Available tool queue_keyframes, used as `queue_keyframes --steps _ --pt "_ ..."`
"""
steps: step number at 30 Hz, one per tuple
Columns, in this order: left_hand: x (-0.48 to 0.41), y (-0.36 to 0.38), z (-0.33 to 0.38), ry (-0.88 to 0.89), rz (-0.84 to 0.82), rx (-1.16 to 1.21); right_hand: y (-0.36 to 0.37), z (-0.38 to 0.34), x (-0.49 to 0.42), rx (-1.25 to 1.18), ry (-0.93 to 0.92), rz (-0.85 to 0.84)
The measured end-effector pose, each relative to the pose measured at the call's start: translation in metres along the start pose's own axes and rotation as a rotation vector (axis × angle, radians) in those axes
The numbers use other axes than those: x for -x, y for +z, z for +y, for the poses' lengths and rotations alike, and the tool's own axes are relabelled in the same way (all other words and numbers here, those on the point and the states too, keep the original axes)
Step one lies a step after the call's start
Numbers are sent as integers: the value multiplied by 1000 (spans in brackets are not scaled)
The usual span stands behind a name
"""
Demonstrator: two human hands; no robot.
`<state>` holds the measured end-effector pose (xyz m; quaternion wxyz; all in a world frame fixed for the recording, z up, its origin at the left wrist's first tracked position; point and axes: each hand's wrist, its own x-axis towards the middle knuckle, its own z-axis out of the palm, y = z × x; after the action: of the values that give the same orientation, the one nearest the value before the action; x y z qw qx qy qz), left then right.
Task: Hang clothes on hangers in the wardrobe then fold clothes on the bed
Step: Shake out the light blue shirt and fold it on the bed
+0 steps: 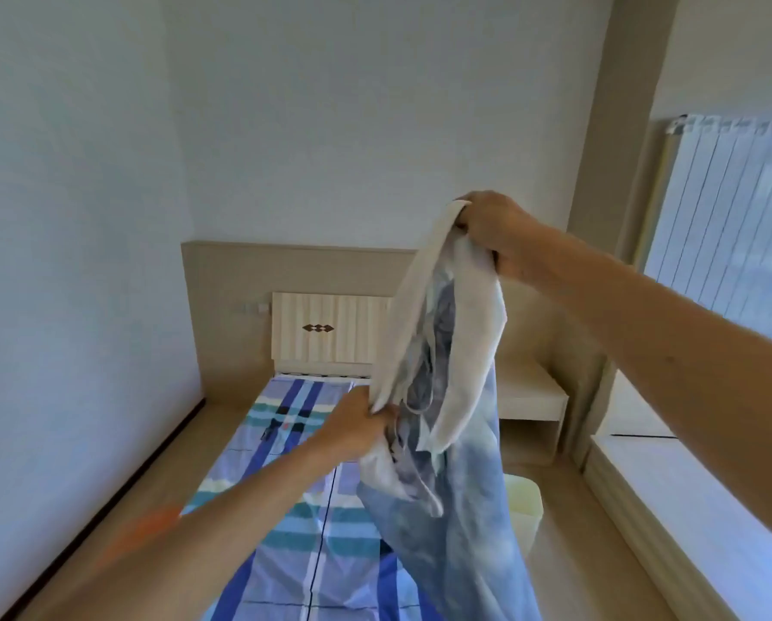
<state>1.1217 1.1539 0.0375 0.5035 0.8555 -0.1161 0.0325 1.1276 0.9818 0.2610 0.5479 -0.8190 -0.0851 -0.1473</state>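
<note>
A white and washed-blue garment (447, 396) hangs in the air over the right side of the bed (285, 486). My right hand (494, 228) grips its top edge, raised high. Lower down, my left hand (357, 425) pinches a white part of the same garment. The cloth drapes down past the bottom of the view. The bed has a blue, teal and white plaid sheet. No hanger or wardrobe is in view.
A ribbed cream headboard (330, 331) stands at the bed's far end. A pale bedside table (527, 396) sits to the right, with a light-coloured bin (525, 508) in front of it. White walls stand left and behind; a radiator (733, 217) and window ledge lie right.
</note>
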Motion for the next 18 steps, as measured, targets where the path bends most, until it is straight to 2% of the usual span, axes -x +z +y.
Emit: queue_keyframes --steps 2,4,6,9,14,16,18 --pt "-11 -31 4 -24 93 35 -29 9 0 54 -8 70" --pt "-24 -64 10 36 133 125 -58 25 0 234 -48 51" --pt "-31 -90 25 109 138 122 -82 42 1 510 -81 -63" --pt "-42 -119 50 178 157 47 -99 59 16 787 -116 -350" --pt "-41 -146 77 329 60 -161 -92 86 34 1366 -187 -618" --pt "-31 -152 83 419 -8 -332 -85 100 34 1624 -322 -588" --pt "-21 -158 82 468 -101 -626 -81 112 29 1656 -438 -553"
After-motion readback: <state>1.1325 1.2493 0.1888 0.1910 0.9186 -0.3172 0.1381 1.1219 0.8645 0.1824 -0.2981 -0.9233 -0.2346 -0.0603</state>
